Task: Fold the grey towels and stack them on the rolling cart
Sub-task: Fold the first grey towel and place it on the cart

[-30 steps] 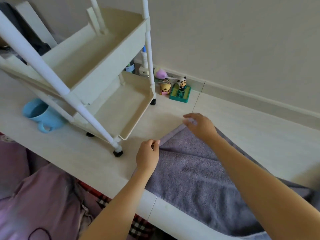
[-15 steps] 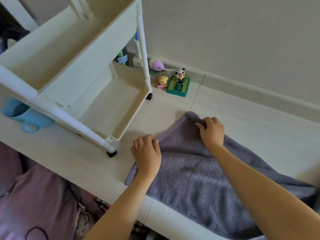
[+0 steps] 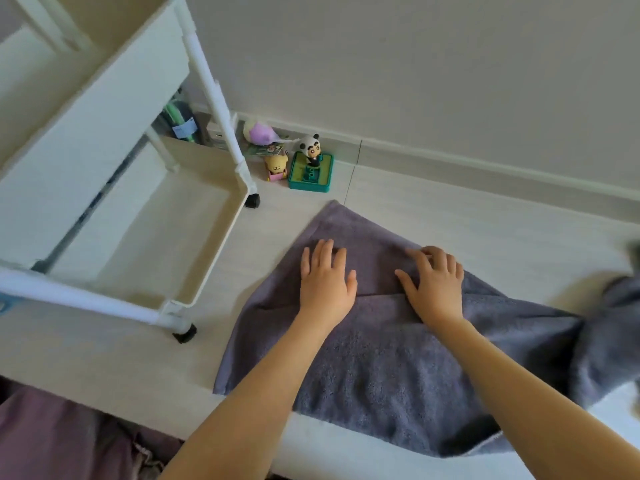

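we looked down from a head-worn camera at a pale wood-grain bench that ran along a plain wall. a grey towel lay spread across the near right part of the bench, one corner pointing to the far side and its near edge hanging over the front of the bench. a fold line crossed the towel between our two hands, with an upper layer lying over the near part. at the far right edge of the view the towel bunched into a blurred heap.

our left hand lay palm down on the towel, fingers straight and close together, pressing flat on the cloth. our right hand lay just to its right, also palm down on the towel, thumb out to the side and fingers slightly bent at the tips; it pinched nothing that we could see.

a white rolling cart stood on the bench to the left of the towel, near it but apart, and the trays we could see held no towels. two black wheels showed under it. between the cart and the wall stood a panda figure on a green base, a yellow figure and a purple toy. pinkish-purple cloth showed below the bench at the near left.
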